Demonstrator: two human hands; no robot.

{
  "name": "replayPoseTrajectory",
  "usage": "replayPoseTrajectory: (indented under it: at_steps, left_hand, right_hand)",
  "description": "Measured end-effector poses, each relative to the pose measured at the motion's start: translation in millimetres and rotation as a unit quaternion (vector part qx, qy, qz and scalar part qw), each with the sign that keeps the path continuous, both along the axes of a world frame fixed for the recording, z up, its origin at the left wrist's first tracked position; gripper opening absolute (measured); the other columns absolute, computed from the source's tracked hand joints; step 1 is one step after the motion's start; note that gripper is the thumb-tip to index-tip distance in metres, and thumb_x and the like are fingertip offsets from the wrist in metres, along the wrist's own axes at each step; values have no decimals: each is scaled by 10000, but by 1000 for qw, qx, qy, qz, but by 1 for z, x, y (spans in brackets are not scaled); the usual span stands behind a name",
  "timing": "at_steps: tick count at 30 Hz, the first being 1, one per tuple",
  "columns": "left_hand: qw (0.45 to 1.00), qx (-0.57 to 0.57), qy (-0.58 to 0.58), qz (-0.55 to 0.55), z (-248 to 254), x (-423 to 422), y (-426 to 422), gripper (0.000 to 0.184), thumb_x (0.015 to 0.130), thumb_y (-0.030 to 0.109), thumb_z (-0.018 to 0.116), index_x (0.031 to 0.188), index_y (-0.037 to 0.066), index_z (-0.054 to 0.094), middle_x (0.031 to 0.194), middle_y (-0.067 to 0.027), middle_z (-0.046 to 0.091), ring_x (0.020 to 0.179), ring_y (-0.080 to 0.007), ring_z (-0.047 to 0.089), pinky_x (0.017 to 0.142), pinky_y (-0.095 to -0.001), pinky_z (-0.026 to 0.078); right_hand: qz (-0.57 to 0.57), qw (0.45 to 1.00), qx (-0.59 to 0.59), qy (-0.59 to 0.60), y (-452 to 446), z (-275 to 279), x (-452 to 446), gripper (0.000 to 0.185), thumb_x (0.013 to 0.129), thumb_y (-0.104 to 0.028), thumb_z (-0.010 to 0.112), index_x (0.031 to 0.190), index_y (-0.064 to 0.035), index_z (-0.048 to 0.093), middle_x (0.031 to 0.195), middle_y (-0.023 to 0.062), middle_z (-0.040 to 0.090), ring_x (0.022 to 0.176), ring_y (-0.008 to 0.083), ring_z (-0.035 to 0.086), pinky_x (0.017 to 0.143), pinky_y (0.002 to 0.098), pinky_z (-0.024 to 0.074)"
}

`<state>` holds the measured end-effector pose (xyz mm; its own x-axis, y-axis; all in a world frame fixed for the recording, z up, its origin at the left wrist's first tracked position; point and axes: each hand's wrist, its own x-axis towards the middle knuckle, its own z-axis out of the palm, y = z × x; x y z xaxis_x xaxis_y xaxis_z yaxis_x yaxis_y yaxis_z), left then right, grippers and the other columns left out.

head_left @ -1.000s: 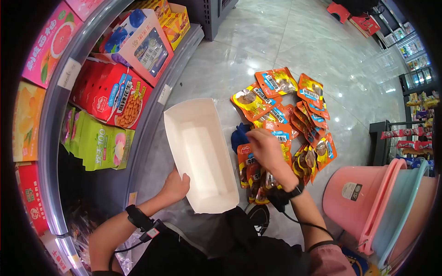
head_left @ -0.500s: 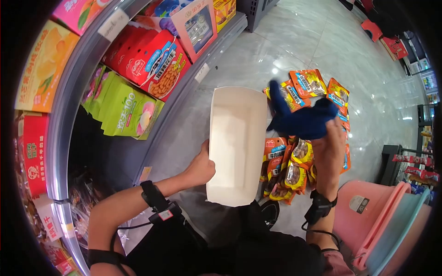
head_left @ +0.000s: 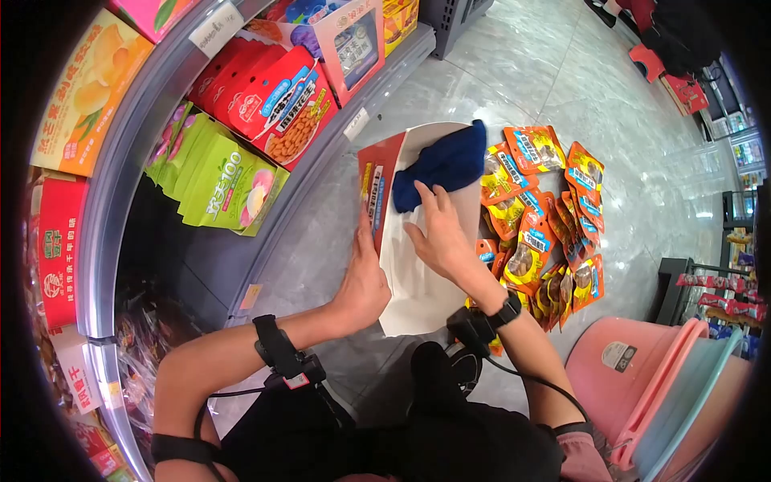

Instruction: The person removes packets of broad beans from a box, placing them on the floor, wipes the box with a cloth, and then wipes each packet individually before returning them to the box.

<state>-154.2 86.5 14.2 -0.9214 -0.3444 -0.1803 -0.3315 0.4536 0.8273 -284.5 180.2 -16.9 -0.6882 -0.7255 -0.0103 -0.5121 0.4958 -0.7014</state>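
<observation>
My left hand (head_left: 363, 281) grips the near-left wall of an open cardboard box (head_left: 414, 277), its fingers lying along the red printed side. The box is white inside and tilted, and its inside faces me. My right hand (head_left: 446, 237) reaches into it, fingers partly spread, fingertips holding a dark blue cloth (head_left: 442, 165) against the far part of the inside. Part of the cloth sticks up past the box's upper right edge. Right of the box, a pile of orange and yellow snack packets (head_left: 534, 241) lies on the floor, partly covered by my right arm.
At left stands a shelf (head_left: 265, 229) with green snack packs (head_left: 229, 181), red peanut packs (head_left: 281, 108) and other boxes. Pink and blue tubs (head_left: 618, 361) stand at lower right. A person in dark clothing (head_left: 683, 32) is at upper right. Grey tiles (head_left: 514, 72) cover the floor.
My right hand has moved left with the blue cloth, from over the packets into the box. The box has tilted, showing its red printed side. My left hand has shifted along that side.
</observation>
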Motion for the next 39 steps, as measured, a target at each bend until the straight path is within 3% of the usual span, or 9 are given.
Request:
replayPoseTrajectory:
  at_steps: [3,7,14,21,25,26,31,35,39]
  left_hand:
    - [1000,4,-7,-30,13,-4,3,775,694,-138,328,1359,-124,-70,1394,-367,78,1322,-458,148,1096,-402,168]
    - [990,-64,36,-119,4,-1,8,842,677,-181,350,1357,-90,-138,1432,-305,-60,1312,-514,49,1094,-489,147]
    - [996,-20,50,-76,-2,1,5,823,681,-188,345,1361,-100,-110,1418,-334,-33,1315,-504,63,1097,-479,148]
    - [999,1,27,-45,-6,1,7,765,718,-145,357,1359,-125,-60,1373,-385,98,1304,-480,158,1094,-437,175]
    - [997,22,53,-45,2,-6,8,775,708,-145,370,1367,-118,-37,1365,-392,124,1301,-485,171,1093,-420,187]
    - [994,-19,84,-69,2,-8,3,786,702,-150,372,1370,-112,-39,1370,-388,120,1303,-482,170,1091,-417,194]
    - [974,-153,138,-95,26,-37,-24,782,672,-151,330,1382,-102,6,1420,-317,110,1326,-434,165,1103,-401,167]
    - [946,-269,163,-74,49,-51,-44,794,650,-190,346,1384,-92,59,1408,-315,162,1323,-431,183,1092,-424,196]
    - [885,-443,103,-101,45,-64,-35,838,688,-174,418,1427,33,82,1425,-291,127,1295,-479,208,1035,-488,291]
  right_hand:
    - [1,995,31,99,-12,-14,-7,599,766,-68,601,1298,10,336,1296,359,291,1196,475,319,999,490,304]
    - [26,981,-110,159,-16,-41,-33,515,715,-14,589,1213,1,458,1221,265,398,1085,436,380,917,523,340]
    - [94,979,-143,-112,-6,-61,17,302,607,88,508,871,-29,594,810,218,577,842,386,537,748,426,444]
    - [320,883,186,-289,8,-64,52,285,744,-207,568,901,24,624,949,251,618,931,394,583,757,430,469]
    - [260,874,193,-364,21,-68,64,332,777,-223,499,795,87,615,676,223,610,635,322,637,582,400,482]
    - [204,841,236,-443,15,1,49,350,779,-229,491,751,101,604,537,152,545,494,250,588,500,380,458]
    - [421,736,-93,-522,58,28,21,293,816,-206,413,821,37,576,704,48,507,565,165,459,551,293,393]
    - [0,762,-179,-623,119,101,-7,430,721,-352,503,810,68,532,719,108,538,611,221,555,614,295,463]
    - [29,796,-300,-526,156,85,-27,500,637,-402,580,851,45,512,781,109,549,695,214,573,667,281,461]
